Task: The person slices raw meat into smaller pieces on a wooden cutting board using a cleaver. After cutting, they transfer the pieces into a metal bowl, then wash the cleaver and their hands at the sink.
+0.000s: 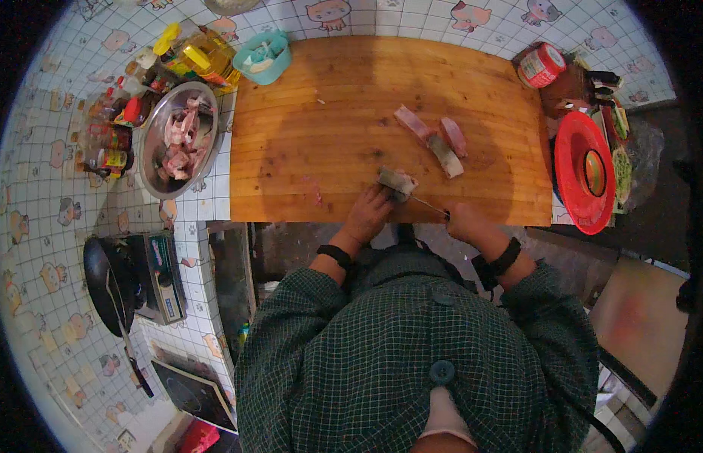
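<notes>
On the wooden cutting board (329, 124), near its front edge, lies a piece of raw fish (397, 179) with grey skin. My left hand (369, 212) presses its fingers onto the near side of this piece. My right hand (467, 222) grips a knife (425, 203) by its dark handle, and the thin blade points left to the fish. Whether the edge has entered the flesh I cannot tell. Farther back lie a pink strip (411, 122), a grey-skinned strip (445, 157) touching its end, and a shorter pink strip (454, 137) beside them.
Left of the board a steel bowl (150, 175) holds raw chunks, with several bottles (113, 136) behind it. A teal basket (266, 68) stands at the back left corner. At right are a red-lidded jar (541, 65) and a red basin (572, 147). A wok (102, 283) sits far left.
</notes>
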`<state>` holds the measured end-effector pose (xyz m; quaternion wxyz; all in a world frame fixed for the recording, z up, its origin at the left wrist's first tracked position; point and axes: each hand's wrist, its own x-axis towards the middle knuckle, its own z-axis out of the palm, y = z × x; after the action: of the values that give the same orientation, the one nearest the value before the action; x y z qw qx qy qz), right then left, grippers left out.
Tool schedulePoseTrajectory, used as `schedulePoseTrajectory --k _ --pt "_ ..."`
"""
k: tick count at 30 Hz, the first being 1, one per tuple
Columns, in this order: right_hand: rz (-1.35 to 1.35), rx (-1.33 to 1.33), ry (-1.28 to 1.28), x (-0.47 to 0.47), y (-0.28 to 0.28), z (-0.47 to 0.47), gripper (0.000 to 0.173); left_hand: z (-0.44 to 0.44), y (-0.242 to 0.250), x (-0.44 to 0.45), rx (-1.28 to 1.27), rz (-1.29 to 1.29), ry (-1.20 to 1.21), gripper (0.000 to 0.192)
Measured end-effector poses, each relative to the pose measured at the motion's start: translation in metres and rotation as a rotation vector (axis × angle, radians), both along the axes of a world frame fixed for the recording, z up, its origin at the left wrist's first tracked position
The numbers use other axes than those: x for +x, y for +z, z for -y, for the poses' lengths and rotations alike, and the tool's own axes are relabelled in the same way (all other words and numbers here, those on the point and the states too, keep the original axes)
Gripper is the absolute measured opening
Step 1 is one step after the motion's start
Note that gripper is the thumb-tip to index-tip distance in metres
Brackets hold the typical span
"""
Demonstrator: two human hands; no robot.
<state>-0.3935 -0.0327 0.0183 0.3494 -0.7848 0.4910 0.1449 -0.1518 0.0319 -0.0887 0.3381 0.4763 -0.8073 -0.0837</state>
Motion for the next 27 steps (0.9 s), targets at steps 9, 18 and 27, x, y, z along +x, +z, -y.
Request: schedulePoseTrajectory --k 9,18,27 --pt "-0.023 -0.056 0.253 0.044 0.039 0.026 0.030 0.000 0.002 -0.002 0.047 -0.019 -0.012 0.024" --pt "0.138 -0.152 0.360 0.038 0.065 0.038 0.056 0.000 -0.006 -0.003 0.043 0.025 -0.003 0.022" --pt "0.325 -0.101 0.236 0.037 -0.015 0.044 0.041 0.001 -0.009 -0.002 0.180 -0.047 0.019 0.027"
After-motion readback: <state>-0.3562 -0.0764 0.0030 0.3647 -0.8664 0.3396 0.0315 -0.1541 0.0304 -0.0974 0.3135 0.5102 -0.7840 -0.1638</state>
